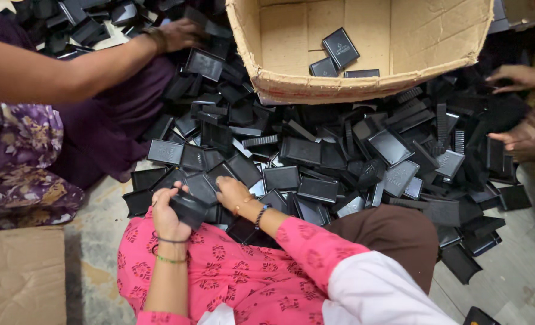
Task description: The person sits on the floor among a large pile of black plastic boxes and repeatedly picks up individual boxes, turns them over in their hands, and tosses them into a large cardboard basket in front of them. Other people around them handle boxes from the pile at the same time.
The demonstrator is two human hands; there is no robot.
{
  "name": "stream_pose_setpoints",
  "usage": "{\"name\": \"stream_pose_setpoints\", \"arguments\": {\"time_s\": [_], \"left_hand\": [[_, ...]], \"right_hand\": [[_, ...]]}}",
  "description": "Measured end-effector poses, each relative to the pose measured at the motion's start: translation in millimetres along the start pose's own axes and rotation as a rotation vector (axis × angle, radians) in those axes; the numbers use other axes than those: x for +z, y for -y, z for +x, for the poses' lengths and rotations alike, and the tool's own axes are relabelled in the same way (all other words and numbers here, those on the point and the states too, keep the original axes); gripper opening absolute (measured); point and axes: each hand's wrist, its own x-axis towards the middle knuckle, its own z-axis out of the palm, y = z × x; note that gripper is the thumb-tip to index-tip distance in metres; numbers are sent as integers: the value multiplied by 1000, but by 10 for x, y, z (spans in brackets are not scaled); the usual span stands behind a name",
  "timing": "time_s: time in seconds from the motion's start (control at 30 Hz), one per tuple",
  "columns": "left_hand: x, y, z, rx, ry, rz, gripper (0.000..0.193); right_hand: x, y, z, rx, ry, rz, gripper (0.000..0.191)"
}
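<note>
A person in a pink printed top sits at the near edge of a floor heaped with small black plastic boxes and lids. The left hand [170, 213] is curled shut around one black box [190, 209], held just above the near left edge of the pile [315, 150]. The right hand [232, 194] lies beside it, palm down on the pile — fingers loosely bent over flat black lids, though whether they pinch one cannot be told. Beyond the heap, at the far side, stands an open cardboard carton [363, 54] with a few black boxes lying in its bottom. From the far left another person's arm [68, 63] reaches across to the pile; at the right edge, other hands [523, 108] work among the pieces — near a grey concrete floor [93, 247].
</note>
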Motion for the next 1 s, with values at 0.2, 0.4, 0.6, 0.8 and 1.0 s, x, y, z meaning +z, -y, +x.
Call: {"name": "stream_pose_setpoints", "arguments": {"time_s": [0.2,0.4,0.6,0.8,1.0], "left_hand": [[473,229,-580,-526,32,390,32],[1080,818,-685,-355,318,363,39],[1286,893,-705,-413,209,257,75],[1342,913,-684,-277,143,311,76],[1191,1027,-685,-244,96,336,71]], "right_hand": [[-1358,127,-377,697,313,1540,36],[-2014,602,-708,211,-172,389,75],[-2060,681,-755,156,-213,347,68],[-1978,737,-870,169,-48,411,63],[-2114,777,-1023,44,37,188,74]]}}
